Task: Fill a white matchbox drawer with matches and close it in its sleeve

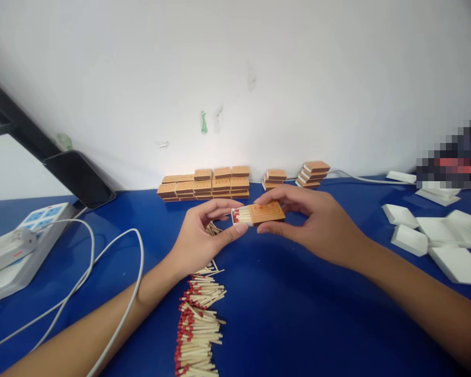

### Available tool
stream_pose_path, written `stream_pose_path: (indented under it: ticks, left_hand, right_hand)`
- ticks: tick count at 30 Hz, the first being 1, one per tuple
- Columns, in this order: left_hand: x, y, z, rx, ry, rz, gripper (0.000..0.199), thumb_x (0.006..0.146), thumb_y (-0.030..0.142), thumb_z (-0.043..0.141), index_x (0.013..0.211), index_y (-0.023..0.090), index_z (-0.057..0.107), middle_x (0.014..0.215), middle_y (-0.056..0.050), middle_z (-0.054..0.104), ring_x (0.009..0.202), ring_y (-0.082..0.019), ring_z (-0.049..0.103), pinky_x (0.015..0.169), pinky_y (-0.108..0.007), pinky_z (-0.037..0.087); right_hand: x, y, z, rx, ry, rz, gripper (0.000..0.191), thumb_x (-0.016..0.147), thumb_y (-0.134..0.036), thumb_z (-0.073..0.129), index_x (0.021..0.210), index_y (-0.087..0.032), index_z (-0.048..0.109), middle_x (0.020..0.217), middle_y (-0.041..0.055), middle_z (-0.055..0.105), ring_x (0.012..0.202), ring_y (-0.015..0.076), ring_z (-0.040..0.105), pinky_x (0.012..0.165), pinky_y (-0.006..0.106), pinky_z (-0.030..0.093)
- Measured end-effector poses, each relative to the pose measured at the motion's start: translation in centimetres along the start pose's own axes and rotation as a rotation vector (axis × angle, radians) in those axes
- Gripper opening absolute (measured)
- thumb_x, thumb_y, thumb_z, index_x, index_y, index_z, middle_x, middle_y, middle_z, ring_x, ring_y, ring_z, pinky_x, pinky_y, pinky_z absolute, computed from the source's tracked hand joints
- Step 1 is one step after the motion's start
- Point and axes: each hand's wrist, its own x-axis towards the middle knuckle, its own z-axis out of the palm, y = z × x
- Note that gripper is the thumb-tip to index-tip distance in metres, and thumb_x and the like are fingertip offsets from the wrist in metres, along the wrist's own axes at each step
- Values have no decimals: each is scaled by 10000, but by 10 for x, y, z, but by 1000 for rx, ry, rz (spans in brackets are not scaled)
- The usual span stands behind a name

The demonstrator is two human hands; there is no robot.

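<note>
An orange matchbox [267, 213] is held in the air between both hands, its tray partly out at the left end with red-tipped matches showing. My left hand [204, 233] pinches the white tray end between thumb and fingers. The orange sleeve is gripped at its right end by my right hand [314, 222]. Beneath my left hand, a long row of loose red-headed matches [200, 324] lies on the blue table [282, 314] and runs toward the front edge of the view.
Stacked matchboxes [204, 184] line the wall, with smaller stacks [275, 178] [313, 174] farther right. White empty trays [410, 240] lie at the right. A power strip [27, 251], white cables [139, 262] and a leaning phone [80, 178] are at the left.
</note>
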Motion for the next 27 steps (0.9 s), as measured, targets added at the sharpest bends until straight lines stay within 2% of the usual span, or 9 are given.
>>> stream_pose_path:
  ticks: [4,9,13,17,21,24,27]
  left_hand:
    - [-1,0,0,30,-49,21,384,871,328,984,1204,239,815,1243,-80,880,1200,-293,852,1115,-493,694]
    - [-3,1,-1,84,-80,56,568,836,414,1042,1315,261,777,1294,-70,869,1224,-294,846,1187,-511,652]
    - [-4,2,-3,198,-82,150,707,729,519,1088,1315,262,787,1255,-70,874,1208,-304,836,1128,-490,669]
    - [-9,3,1,295,-120,225,844,655,599,1102,1365,275,782,1284,-72,857,1173,-309,814,1032,-456,668]
    - [-12,-1,1,338,-80,227,755,759,624,1047,1375,288,769,1320,-82,846,1189,-308,810,1060,-470,649]
    - [-11,-7,-3,416,-33,286,783,768,612,1039,1418,303,731,1306,-87,849,1232,-321,804,1118,-515,629]
    - [-10,-13,-6,567,-18,373,705,897,502,983,1502,311,676,1290,-77,849,1263,-310,780,1112,-534,628]
  right_hand:
    - [-1,-3,5,177,-33,79,461,808,-640,975,1078,-308,803,1096,46,871,981,309,836,936,495,708]
    - [-6,-7,13,215,-159,71,351,963,-567,850,1177,-296,789,1158,60,854,1008,277,817,899,453,693]
    - [-17,-17,21,204,-234,31,371,1129,-540,626,1429,-329,681,1396,90,795,1195,290,773,995,466,665]
    - [-26,-26,26,202,-365,31,437,1158,-564,568,1523,-324,577,1472,100,744,1089,258,786,982,450,670]
    - [-23,-24,22,139,-403,27,410,1134,-568,612,1464,-326,636,1526,103,720,1272,301,745,1048,482,645]
    - [-15,-11,16,53,-376,64,386,1144,-541,583,1420,-291,681,1363,101,801,1172,285,776,1021,484,640]
    - [-7,11,9,-118,-357,44,392,1118,-530,630,1400,-274,724,1372,107,820,1194,287,788,1012,470,642]
